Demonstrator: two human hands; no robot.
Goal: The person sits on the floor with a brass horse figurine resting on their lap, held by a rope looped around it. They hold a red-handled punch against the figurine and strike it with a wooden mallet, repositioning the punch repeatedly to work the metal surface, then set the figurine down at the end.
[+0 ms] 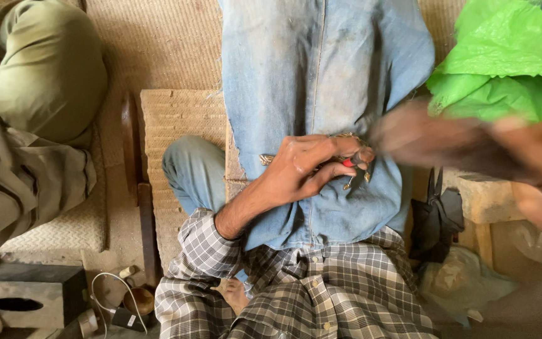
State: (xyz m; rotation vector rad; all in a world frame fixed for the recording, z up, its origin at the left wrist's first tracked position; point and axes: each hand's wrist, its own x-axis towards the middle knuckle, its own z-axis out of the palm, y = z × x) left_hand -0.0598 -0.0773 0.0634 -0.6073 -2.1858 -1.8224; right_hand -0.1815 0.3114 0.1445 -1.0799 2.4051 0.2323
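Left hand [302, 166] pinches a small gold-coloured ornament [346, 160] with a red spot, resting on the denim-covered lap [321, 75], right hand [472, 147] sweeps in blurred, its grip impossible to tell, crumpled bright green plastic bag [509, 63] beyond at the mat's [158, 44] right.

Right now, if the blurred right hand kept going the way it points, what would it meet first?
Probably the left hand and the small metal piece it pinches over the denim lap; the right hand points left, though blur hides depth.
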